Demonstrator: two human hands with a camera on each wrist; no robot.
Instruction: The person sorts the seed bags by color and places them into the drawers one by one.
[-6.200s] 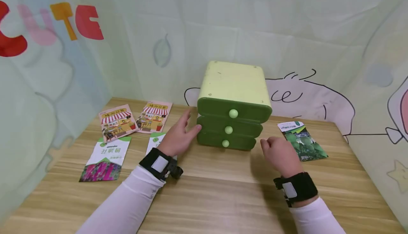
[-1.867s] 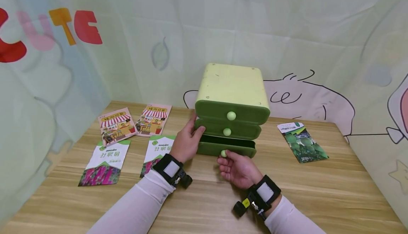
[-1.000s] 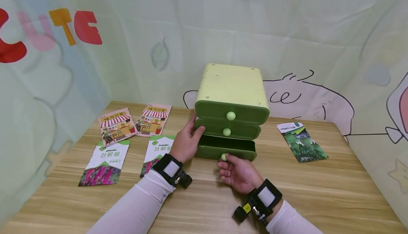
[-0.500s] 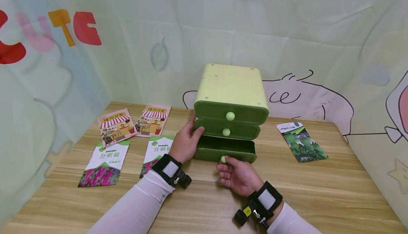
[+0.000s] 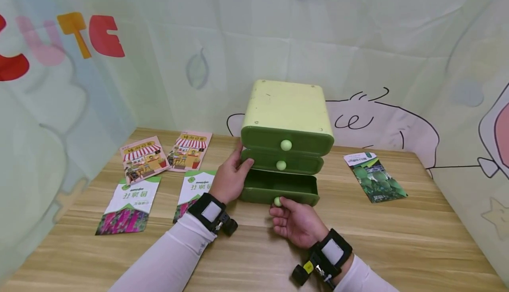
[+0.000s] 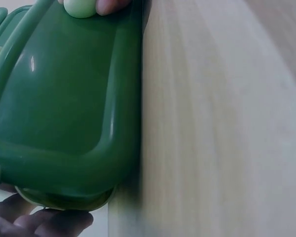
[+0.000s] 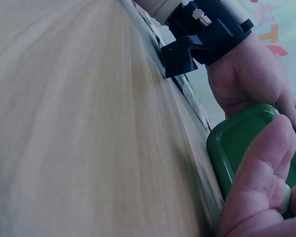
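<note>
Glossy dark-green bottom drawer (image 5: 256,195) was part-open at base of cream-topped three-drawer cabinet (image 5: 288,104) on wood-grain worktop (image 5: 246,256); R hand (image 5: 299,226) pinched its round pale-green knob (image 5: 277,201), L hand (image 5: 229,179) gripped cabinet's L side. Step prob. drawer-opening; next move likely called for level pull w/ cabinet braced.

At the left of the head frame, a pink packet (image 5: 145,159) with a striped awning printed on it is laid over the top edge of a white-and-magenta packet (image 5: 128,206). Just to their right, a second pink packet (image 5: 191,150) and a partly hidden white packet (image 5: 195,186) are seen. A dark green packet (image 5: 375,177) is set aslant at the right. The wood-grained tabletop (image 5: 246,261) is backed by a pale backdrop (image 5: 246,40), printed with coloured letters (image 5: 73,36) at upper left.
</note>
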